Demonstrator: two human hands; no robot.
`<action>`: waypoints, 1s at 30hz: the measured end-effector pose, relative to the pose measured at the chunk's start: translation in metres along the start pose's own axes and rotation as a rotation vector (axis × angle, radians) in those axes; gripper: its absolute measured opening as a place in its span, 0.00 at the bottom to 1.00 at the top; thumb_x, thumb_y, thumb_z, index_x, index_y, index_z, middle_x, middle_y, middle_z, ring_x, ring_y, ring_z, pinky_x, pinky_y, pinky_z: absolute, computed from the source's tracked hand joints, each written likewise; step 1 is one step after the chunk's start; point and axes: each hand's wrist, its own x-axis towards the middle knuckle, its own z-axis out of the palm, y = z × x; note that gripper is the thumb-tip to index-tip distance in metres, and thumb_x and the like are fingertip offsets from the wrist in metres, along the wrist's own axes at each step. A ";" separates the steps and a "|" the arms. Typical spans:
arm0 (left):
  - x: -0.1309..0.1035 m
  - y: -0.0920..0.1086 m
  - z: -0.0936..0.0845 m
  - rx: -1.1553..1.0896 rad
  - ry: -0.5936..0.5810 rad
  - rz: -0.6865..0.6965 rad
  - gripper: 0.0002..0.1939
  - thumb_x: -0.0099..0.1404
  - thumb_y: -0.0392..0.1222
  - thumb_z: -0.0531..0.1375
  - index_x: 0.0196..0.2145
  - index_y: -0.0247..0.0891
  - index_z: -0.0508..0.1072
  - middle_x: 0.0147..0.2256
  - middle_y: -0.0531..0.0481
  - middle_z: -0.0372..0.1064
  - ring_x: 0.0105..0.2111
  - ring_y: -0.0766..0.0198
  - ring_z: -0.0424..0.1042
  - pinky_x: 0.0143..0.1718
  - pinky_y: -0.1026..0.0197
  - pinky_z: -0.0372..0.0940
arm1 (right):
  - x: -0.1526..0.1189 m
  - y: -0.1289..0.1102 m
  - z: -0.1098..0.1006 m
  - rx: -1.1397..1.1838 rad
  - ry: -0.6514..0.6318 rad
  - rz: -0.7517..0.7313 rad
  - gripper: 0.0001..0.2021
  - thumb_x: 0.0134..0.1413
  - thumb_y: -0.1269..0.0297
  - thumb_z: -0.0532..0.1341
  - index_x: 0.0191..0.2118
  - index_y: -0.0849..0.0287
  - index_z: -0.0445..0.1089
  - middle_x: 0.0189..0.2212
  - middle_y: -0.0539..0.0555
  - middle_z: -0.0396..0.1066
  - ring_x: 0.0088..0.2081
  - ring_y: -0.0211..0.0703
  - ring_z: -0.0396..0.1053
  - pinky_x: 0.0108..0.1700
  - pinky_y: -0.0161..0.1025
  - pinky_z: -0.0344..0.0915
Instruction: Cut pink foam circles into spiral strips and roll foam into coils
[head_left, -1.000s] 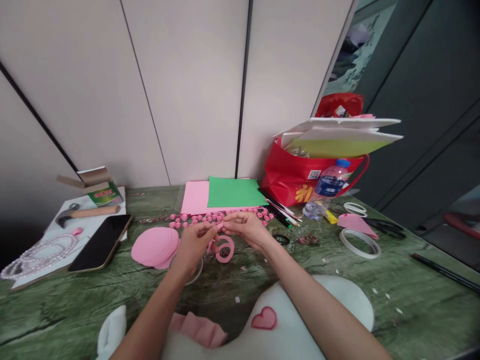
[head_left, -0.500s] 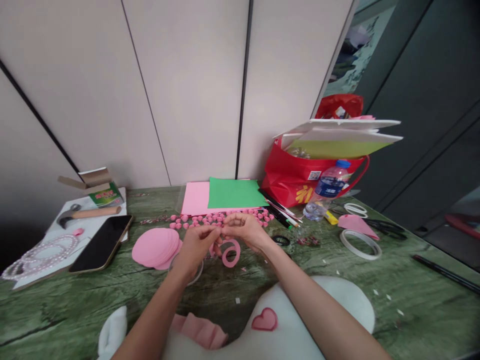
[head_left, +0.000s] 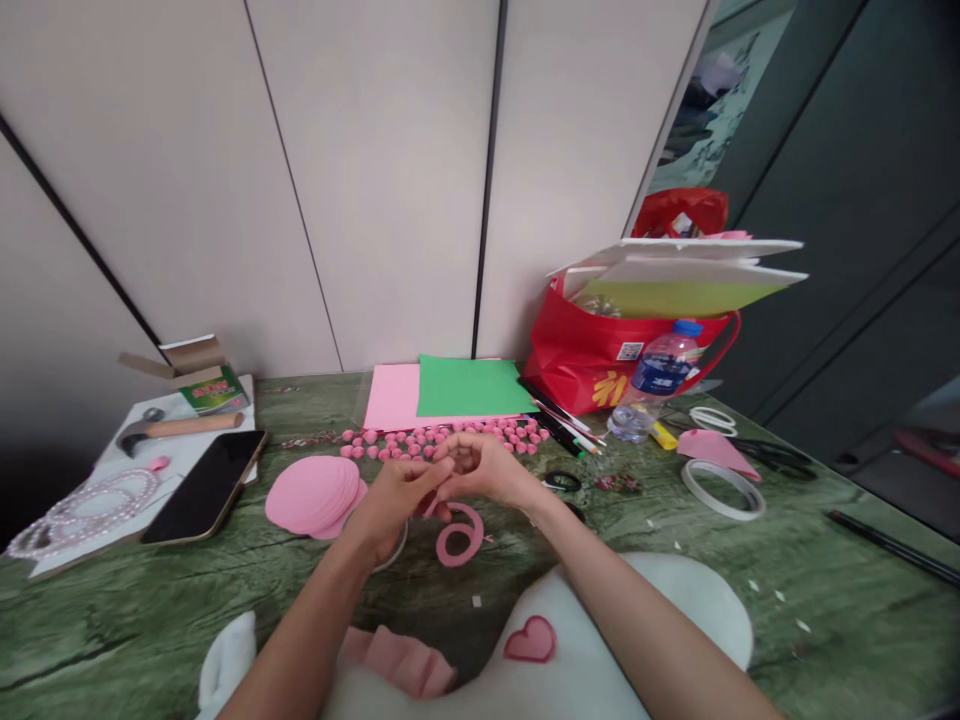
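Observation:
A spiral strip of pink paper (head_left: 459, 545) hangs in a curl below my fingers, over the green marbled table. Its upper end is pinched by my left hand (head_left: 401, 495). Close against it, my right hand (head_left: 484, 470) has its fingertips touching the left ones, with thumb and fingers curled round the same end of the strip. The exact grip is partly hidden by the fingers. Left of my hands lies a stack of pink paper discs (head_left: 313, 497). Behind them, several small pink rolled roses (head_left: 517, 432) are spread in rows.
Green paper (head_left: 472, 387) lies at the back. A red bag (head_left: 570, 350) and a bottle (head_left: 660, 375) stand back right, with a tape roll (head_left: 724, 490) nearer. A phone (head_left: 206, 487) and hammer (head_left: 184, 427) lie left. A white cushion (head_left: 592, 640) is in front.
The pink spiral hangs lower and its curl has swung slightly left. My fingers have shifted a little around its upper end, the right hand's fingers more curled.

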 end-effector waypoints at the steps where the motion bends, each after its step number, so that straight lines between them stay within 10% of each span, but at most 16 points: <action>1: 0.000 -0.001 0.000 -0.012 -0.019 -0.015 0.18 0.51 0.51 0.57 0.15 0.33 0.69 0.12 0.52 0.62 0.16 0.70 0.60 0.21 0.67 0.55 | -0.001 0.000 0.001 0.001 -0.032 0.016 0.18 0.26 0.70 0.68 0.30 0.61 0.65 0.20 0.44 0.67 0.22 0.32 0.66 0.25 0.28 0.62; 22: 0.008 -0.003 -0.005 -0.138 0.336 -0.027 0.17 0.38 0.43 0.66 0.26 0.32 0.67 0.16 0.52 0.68 0.15 0.67 0.65 0.15 0.67 0.55 | 0.003 0.010 0.001 -0.139 0.067 -0.114 0.15 0.36 0.67 0.64 0.36 0.60 0.70 0.30 0.53 0.73 0.31 0.41 0.72 0.34 0.37 0.68; 30: 0.007 -0.001 -0.004 -0.035 0.272 -0.009 0.15 0.42 0.46 0.64 0.23 0.32 0.70 0.20 0.51 0.70 0.14 0.70 0.64 0.18 0.66 0.58 | 0.005 0.012 0.001 -0.081 0.143 -0.098 0.16 0.31 0.66 0.67 0.33 0.62 0.71 0.26 0.52 0.74 0.28 0.42 0.72 0.34 0.39 0.68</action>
